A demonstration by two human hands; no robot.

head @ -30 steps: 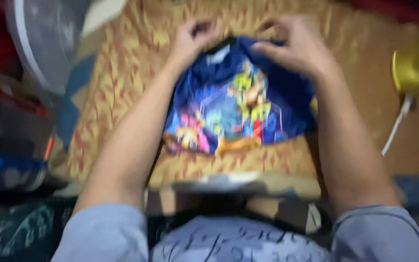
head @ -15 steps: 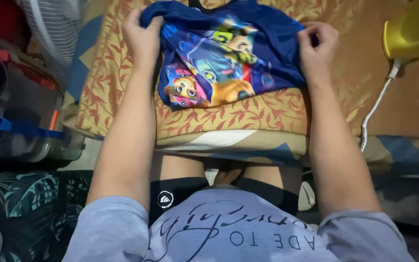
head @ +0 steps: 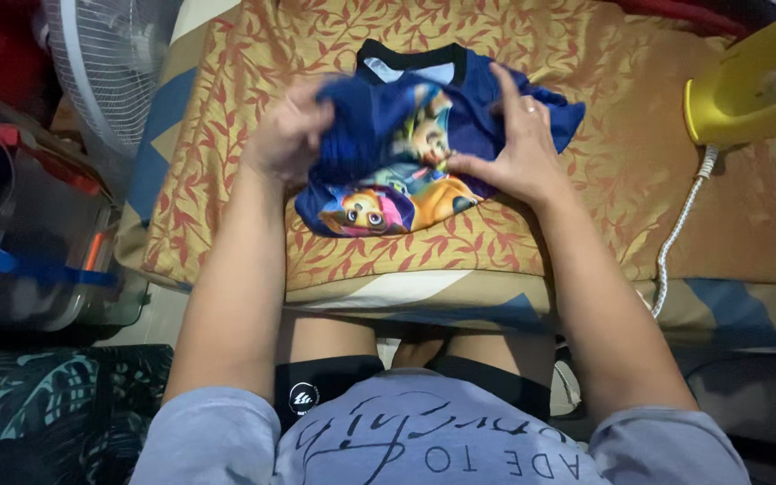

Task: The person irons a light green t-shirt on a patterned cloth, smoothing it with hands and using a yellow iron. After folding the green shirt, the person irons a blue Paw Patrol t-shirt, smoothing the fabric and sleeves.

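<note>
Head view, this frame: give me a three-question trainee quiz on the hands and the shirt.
1. True or false: both hands grip the blue cartoon-print T-shirt.
2. Which thing stands at the right edge of the leaf-patterned cloth? A) white fan B) yellow appliance C) clear storage bin
3. Fill in: the shirt's black collar points ____ from the person.

Key:
1. True: the left hand bunches the fabric on its side and the right hand pinches it on the other.
2. B: the yellow appliance with a white cord; the white fan and the clear storage bin are on the left.
3. away.
</note>
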